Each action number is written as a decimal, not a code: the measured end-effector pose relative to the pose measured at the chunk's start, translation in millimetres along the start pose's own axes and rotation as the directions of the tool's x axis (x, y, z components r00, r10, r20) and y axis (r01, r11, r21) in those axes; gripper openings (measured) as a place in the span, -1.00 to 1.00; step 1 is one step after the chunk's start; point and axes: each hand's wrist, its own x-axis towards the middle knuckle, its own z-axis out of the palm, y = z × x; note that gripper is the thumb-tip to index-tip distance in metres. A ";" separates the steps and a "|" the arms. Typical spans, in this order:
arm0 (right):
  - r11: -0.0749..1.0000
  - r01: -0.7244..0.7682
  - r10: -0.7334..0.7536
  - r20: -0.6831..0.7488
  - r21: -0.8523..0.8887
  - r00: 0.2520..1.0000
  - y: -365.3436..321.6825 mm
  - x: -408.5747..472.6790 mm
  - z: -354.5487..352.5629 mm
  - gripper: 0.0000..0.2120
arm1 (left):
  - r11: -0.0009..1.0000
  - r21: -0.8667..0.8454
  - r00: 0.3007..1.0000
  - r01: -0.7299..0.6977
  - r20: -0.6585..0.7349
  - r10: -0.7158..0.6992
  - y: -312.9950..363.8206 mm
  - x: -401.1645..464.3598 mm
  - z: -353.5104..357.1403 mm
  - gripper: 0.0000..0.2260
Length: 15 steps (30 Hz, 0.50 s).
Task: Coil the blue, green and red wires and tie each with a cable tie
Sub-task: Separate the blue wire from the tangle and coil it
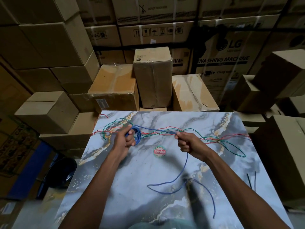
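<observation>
We are reaching both bare forearms forward over the marble-patterned tabletop (115,187), and they are spreading apart a little toward the far half of it. Our left hand (123,139) is curling its fingers and thumb around a small round coil of the blue wire (185,164), with several thin loops sitting together at the fingertips. Our right hand (185,142) is making a loose fist, and the thumb and first finger are pinching the same blue wire near the knuckles; the other fingers are folding into the palm. Between the two hands the blue wire is running as a thin line just above the table, and below the right hand it is hanging down and lying in wide loose curves on the near right part of the surface. The green wire (234,149) and the red wire (237,135) are lying uncoiled across the far part of the table, crossing one another in long wavy strands from the left edge to the right edge, and the green one is making a big open loop on the right. The tabletop is looking smooth and glossy, grey and white with golden veins, and a round sticker (159,151) is sitting near its middle. Two thin dark strips (251,180), maybe cable ties, are lying at the right edge; we cannot tell surely. Brown cardboard boxes (152,76) are standing in stacks all around
</observation>
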 end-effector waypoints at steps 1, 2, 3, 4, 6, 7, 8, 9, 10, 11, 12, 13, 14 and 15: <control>0.999 0.024 -0.023 -0.033 0.030 0.999 -1.9 3.7 0.7 -0.80 | 0.993 0.112 1.000 -0.018 0.027 0.015 -2.0 -2.9 1.0 -0.61; 0.999 0.047 -0.044 -0.082 0.026 0.996 -3.7 8.0 -0.1 -0.79 | 0.978 0.208 0.997 -0.036 0.067 0.022 -3.8 -6.1 1.3 -0.61; 0.997 0.064 -0.068 -0.146 -0.030 0.987 -5.2 12.5 -2.2 -0.77 | 0.960 0.275 0.993 -0.047 0.121 0.014 -4.3 -10.5 2.3 -0.61; 0.987 0.077 -0.106 -0.208 -0.143 0.972 -6.3 16.2 -6.1 -0.75 | 0.949 0.310 0.984 -0.048 0.176 -0.007 -4.0 -14.6 3.0 -0.61; 0.870 0.051 -0.203 -0.261 -0.491 0.944 -8.0 21.1 -17.8 -0.68 | 0.954 0.298 0.966 -0.023 0.253 -0.056 2.9 -22.1 4.0 -0.61; 0.757 0.005 -0.233 -0.261 -0.654 0.937 -8.4 22.6 -25.6 -0.65 | 0.966 0.258 0.961 -0.005 0.270 -0.067 8.6 -25.2 3.2 -0.61; 0.649 -0.046 -0.240 -0.263 -0.759 0.934 -9.4 23.5 -33.5 -0.64 | 0.977 0.211 0.960 0.005 0.271 -0.064 15.0 -26.3 0.5 -0.62; 0.587 -0.091 -0.229 -0.273 -0.805 0.934 -10.0 24.3 -41.4 -0.64 | 0.987 0.163 0.963 0.008 0.263 -0.052 20.7 -26.1 -3.5 -0.63; 0.565 -0.126 -0.211 -0.290 -0.816 0.933 -10.3 25.4 -47.6 -0.64 | 0.994 0.111 0.967 0.009 0.251 -0.037 25.2 -25.2 -8.6 -0.64; 0.559 -0.152 -0.190 -0.304 -0.815 0.933 -11.2 25.5 -50.5 -0.63 | 0.999 0.050 0.972 0.011 0.234 -0.023 28.7 -23.7 -13.4 -0.64; 0.561 -0.164 -0.165 -0.303 -0.811 0.939 -10.9 26.1 -50.1 -0.61 | 1.000 -0.027 0.978 0.014 0.210 -0.008 30.3 -21.1 -18.0 -0.62; 0.568 -0.166 -0.133 -0.289 -0.806 0.948 -10.4 25.6 -46.1 -0.56 | 0.993 -0.115 0.983 0.015 0.181 0.006 31.4 -18.5 -20.3 -0.59; 0.574 -0.167 -0.089 -0.263 -0.802 0.961 -8.8 24.3 -39.5 -0.49 | 0.979 -0.202 0.989 0.011 0.150 0.020 31.3 -15.5 -21.0 -0.56; 0.585 -0.167 -0.032 -0.229 -0.794 0.973 -6.8 21.3 -29.6 -0.43 | 0.963 -0.269 0.992 0.002 0.123 0.032 30.3 -13.1 -20.2 -0.53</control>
